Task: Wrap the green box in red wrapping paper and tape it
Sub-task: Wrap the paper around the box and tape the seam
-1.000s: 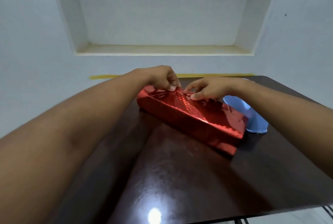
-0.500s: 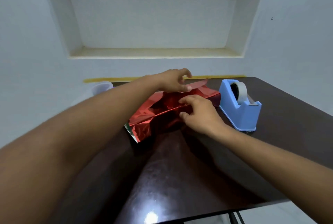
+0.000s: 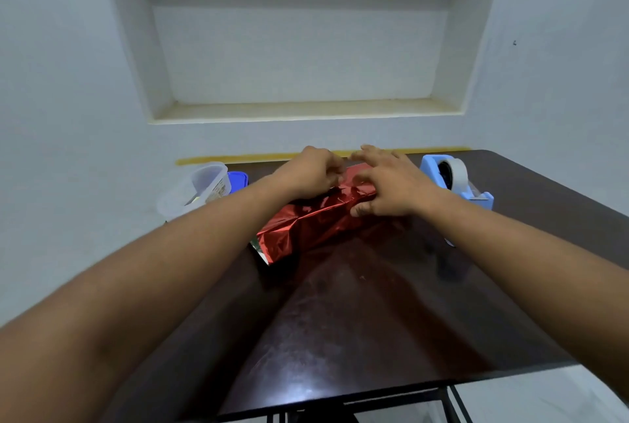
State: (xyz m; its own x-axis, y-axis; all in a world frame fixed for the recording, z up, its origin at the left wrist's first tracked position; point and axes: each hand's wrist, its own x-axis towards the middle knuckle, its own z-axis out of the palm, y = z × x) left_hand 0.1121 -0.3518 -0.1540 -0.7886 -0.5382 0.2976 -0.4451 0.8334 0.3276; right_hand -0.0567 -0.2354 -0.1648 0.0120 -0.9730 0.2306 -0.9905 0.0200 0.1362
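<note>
The box is fully covered by shiny red wrapping paper point(image 3: 306, 228) and lies slanted on the dark table point(image 3: 357, 313); no green shows. Its near-left end is loose and crumpled, with a silver underside edge showing. My left hand point(image 3: 311, 174) pinches the paper at the far top of the parcel. My right hand point(image 3: 384, 184) lies over the parcel's far right end, fingers spread and thumb against its side. A blue tape dispenser point(image 3: 456, 181) with a white roll stands to the right of my right hand.
A clear plastic container point(image 3: 200, 189) and a blue lid point(image 3: 237, 178) sit at the table's far left. A white wall with a recessed niche point(image 3: 299, 58) rises behind the table. The table's near edge point(image 3: 340, 402) runs across the bottom.
The parcel has been turned so its crumpled open end points near-left. My right hand moved from the near side onto its far right end; my left hand closed on the paper on top.
</note>
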